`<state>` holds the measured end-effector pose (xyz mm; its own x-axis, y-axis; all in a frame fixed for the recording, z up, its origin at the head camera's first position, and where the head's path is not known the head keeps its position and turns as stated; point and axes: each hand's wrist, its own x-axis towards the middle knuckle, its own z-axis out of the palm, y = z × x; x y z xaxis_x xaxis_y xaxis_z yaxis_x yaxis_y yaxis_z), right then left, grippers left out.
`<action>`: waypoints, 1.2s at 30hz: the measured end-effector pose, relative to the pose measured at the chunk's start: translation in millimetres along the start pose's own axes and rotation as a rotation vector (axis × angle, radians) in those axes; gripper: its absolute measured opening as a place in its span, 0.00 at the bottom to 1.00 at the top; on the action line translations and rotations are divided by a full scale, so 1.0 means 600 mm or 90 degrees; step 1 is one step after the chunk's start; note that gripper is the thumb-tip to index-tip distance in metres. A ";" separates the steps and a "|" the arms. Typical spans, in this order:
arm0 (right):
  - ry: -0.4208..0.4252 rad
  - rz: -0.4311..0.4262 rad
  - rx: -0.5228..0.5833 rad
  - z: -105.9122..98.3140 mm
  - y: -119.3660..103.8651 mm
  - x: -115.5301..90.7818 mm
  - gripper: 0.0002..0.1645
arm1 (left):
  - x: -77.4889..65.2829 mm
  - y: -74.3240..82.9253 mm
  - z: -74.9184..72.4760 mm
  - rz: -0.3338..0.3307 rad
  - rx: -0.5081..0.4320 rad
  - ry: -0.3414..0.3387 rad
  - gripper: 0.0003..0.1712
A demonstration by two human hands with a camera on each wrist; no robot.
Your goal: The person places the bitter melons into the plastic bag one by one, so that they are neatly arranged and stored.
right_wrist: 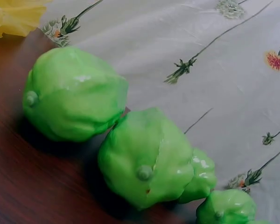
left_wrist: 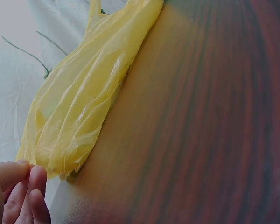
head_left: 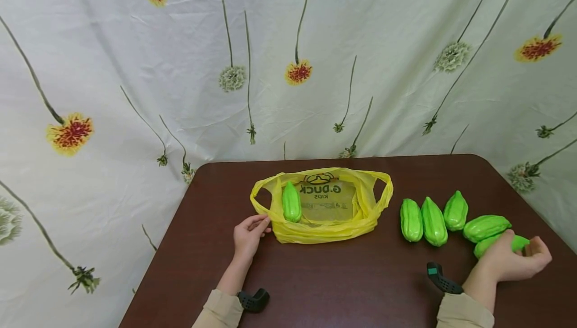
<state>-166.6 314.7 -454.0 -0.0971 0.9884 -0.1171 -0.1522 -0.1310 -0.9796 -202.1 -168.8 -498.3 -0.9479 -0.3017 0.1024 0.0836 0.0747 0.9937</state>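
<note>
A yellow plastic bag (head_left: 324, 235) with printed letters lies with its mouth spread on the dark table. One shiny green ridged fruit (head_left: 291, 203) sits inside, near the bag's left side. My left hand (head_left: 249, 238) pinches the bag's edge below the left handle; the left wrist view shows thumb and forefinger meeting at the yellow plastic (left_wrist: 67, 126). On the right, my right hand (head_left: 514, 258) is bent over the nearest green ridged fruit (head_left: 484, 247), partly covering it, with a gap between thumb and loosely curved fingers. The right wrist view does not show this hand.
Several more green ridged fruits stand to the right of the bag, among them one nearest it (head_left: 411, 220) and one beside the covered one (head_left: 487, 228). A flowered white cloth (head_left: 315, 112) hangs behind the brown table (head_left: 333, 283).
</note>
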 end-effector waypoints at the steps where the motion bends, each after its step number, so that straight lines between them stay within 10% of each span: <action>1: 0.003 0.002 0.001 0.000 0.001 0.000 0.21 | 0.000 0.000 0.000 0.000 0.000 0.000 0.11; 36: -0.015 0.048 -0.128 -0.004 0.030 0.005 0.19 | 0.000 0.000 0.001 -0.008 0.010 0.004 0.11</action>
<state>-167.5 315.6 -472.4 -0.1246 0.9738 -0.1902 0.0561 -0.1845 -0.9812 -202.4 -168.2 -498.5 -0.9469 -0.3086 0.0905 0.0669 0.0860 0.9940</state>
